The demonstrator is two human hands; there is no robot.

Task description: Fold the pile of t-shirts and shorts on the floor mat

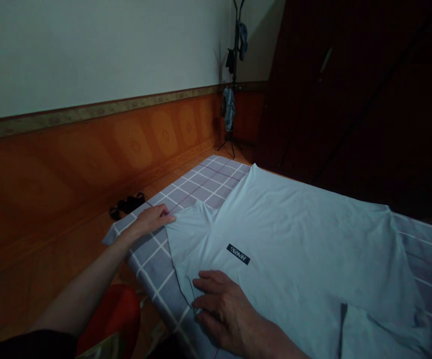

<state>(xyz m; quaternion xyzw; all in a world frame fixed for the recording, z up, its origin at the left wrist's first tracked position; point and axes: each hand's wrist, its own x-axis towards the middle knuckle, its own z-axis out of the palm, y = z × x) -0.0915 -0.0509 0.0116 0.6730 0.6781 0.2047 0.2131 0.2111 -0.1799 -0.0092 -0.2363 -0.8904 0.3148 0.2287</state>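
A pale blue-green T-shirt [294, 239] lies spread out on a grey checked cloth [204, 182], with a small black label on its chest. My left hand [150, 219] is closed at the far corner of one sleeve, its thumb against the fabric and the other fingers curled. Closer to me, my right hand [225, 309] pinches the near corner of that same sleeve's hem, palm down over the shirt. The sleeve edge runs between both hands. At the lower right the other sleeve [376, 331] lies over the shirt, with its dark-edged opening showing.
A red seat [114, 314] stands below my left forearm. Dark footwear [128, 204] sits on the floor by the orange-panelled wall [137, 139]. Beyond the cloth's far corner is a black coat stand [234, 75] with clothes hanging on it. A dark wardrobe [350, 89] rises behind.
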